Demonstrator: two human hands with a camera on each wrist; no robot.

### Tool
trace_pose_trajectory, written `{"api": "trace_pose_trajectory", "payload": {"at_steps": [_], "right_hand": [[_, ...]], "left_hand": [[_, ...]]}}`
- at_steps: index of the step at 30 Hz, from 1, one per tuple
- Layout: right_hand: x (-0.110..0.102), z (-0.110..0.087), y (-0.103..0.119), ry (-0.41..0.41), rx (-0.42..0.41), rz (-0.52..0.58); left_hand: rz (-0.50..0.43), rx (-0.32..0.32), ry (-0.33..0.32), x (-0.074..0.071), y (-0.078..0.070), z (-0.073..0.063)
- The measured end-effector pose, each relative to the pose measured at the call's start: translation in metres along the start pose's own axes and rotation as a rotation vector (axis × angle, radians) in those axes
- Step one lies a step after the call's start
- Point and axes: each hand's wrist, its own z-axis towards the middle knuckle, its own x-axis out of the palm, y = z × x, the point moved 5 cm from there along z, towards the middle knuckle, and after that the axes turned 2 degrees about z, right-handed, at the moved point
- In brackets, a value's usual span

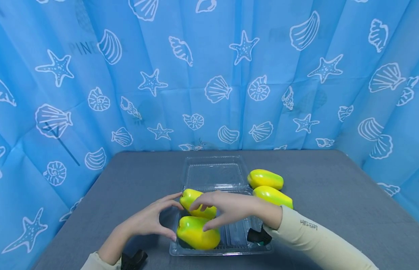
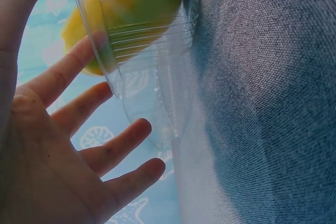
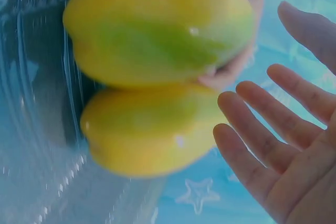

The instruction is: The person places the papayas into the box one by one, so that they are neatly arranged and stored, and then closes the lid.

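Note:
Two yellow-green papayas point(image 1: 198, 233) point(image 3: 157, 30) lie side by side in the left half of a clear plastic clamshell box point(image 1: 229, 252). My left hand point(image 1: 152, 215) is at the box's left side, thumb and fingers spread apart. In the left wrist view its index fingertip overlaps the clear wall, close to a papaya point(image 2: 139, 11). Above the papayas hovers my right hand point(image 1: 226, 208), its fingers loosely bent and partly covering the farther one. The right wrist view shows those fingers point(image 3: 252, 124) spread, with nothing gripped.
Two more papayas point(image 1: 265, 179) point(image 1: 273, 197) lie on the grey tabletop point(image 1: 324, 210), right of the box. The box's lid point(image 1: 214, 174) is folded back flat behind it. A blue curtain point(image 1: 216, 56) with white shell prints hangs behind the table.

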Motion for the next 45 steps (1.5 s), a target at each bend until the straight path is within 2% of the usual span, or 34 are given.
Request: {"api": "trace_pose_trajectory", "payload": {"at_steps": [7, 11, 15, 22, 30, 40, 45], "right_hand": [[-0.018, -0.028, -0.012, -0.141, -0.01, 0.095], [-0.023, -0.046, -0.025, -0.216, 0.041, 0.138], [-0.028, -0.065, -0.038, -0.291, 0.093, 0.12], [-0.038, -0.091, -0.057, -0.411, 0.125, 0.065], [-0.044, -0.113, -0.073, -0.486, 0.173, 0.015], [-0.049, -0.15, -0.1, -0.589, 0.345, 0.004], [-0.05, -0.17, -0.11, -0.614, 0.408, -0.004]], "left_hand": [[-0.008, -0.01, 0.002, 0.0, 0.0, 0.0], [-0.01, -0.007, -0.001, 0.0, 0.0, -0.001], [-0.013, -0.001, -0.001, 0.0, 0.001, -0.001], [-0.018, 0.012, -0.002, 0.0, 0.001, -0.001], [-0.021, 0.019, -0.001, -0.001, 0.0, -0.001], [-0.015, 0.024, -0.003, -0.001, 0.0, 0.0], [-0.011, 0.026, -0.003, 0.0, 0.0, -0.001]]}}
